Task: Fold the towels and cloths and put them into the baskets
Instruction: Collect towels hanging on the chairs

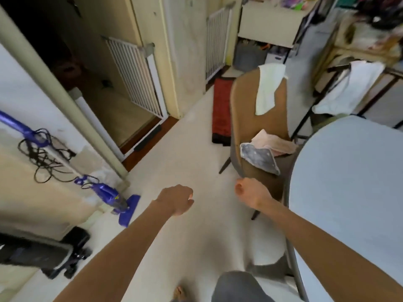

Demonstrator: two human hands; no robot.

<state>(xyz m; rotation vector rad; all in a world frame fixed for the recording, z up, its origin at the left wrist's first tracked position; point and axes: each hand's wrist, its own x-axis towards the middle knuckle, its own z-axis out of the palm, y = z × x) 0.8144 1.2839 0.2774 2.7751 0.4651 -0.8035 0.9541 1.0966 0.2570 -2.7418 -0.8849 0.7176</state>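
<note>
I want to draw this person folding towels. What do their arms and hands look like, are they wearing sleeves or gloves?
No sleeves or gloves show. Both forearms are bare right down to the frame's edge, and the left hand and right hand are bare too. I see no watch, bracelet or ring, though the picture is a bit blurry.

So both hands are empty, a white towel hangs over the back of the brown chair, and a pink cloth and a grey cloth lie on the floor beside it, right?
Not quite. The head view shows the pink cloth and the grey cloth lying on the seat of the brown chair, not on the floor. The rest holds: the left hand and right hand hold nothing, and the white towel hangs over the chair's back.
</note>
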